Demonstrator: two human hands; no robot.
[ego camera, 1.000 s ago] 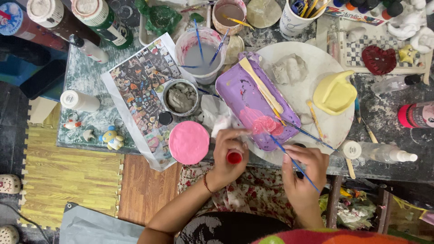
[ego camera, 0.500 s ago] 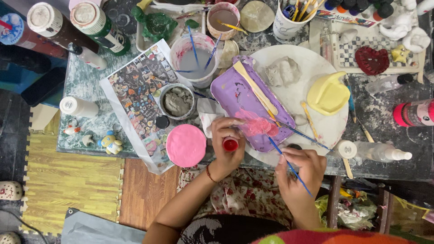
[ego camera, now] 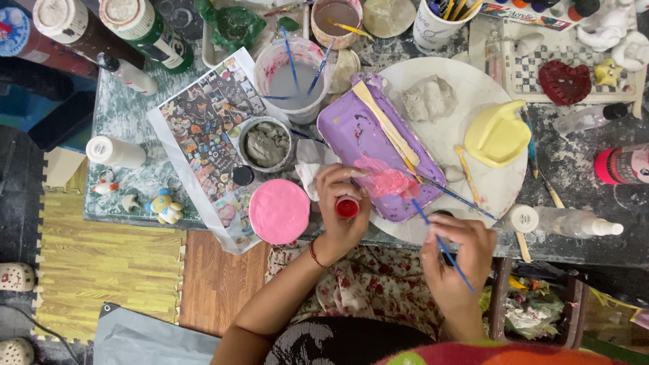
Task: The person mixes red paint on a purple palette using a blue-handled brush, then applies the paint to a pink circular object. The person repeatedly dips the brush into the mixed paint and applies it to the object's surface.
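Note:
My left hand grips a small red paint bottle at the near edge of a purple tray that holds a smear of pink paint. My right hand holds a thin blue-handled brush, its tip pointing up toward the pink paint. The tray lies on a round white board. A round pink disc lies just left of my left hand. A flat wooden stick rests across the tray.
A yellow clay piece and a grey clay lump sit on the board. A water cup with brushes, a bowl of grey clay, a printed picture sheet, spray bottles and paint bottles crowd the table.
My left hand with the red bottle has stayed by the tray's edge. My right hand has shifted slightly right with the brush.

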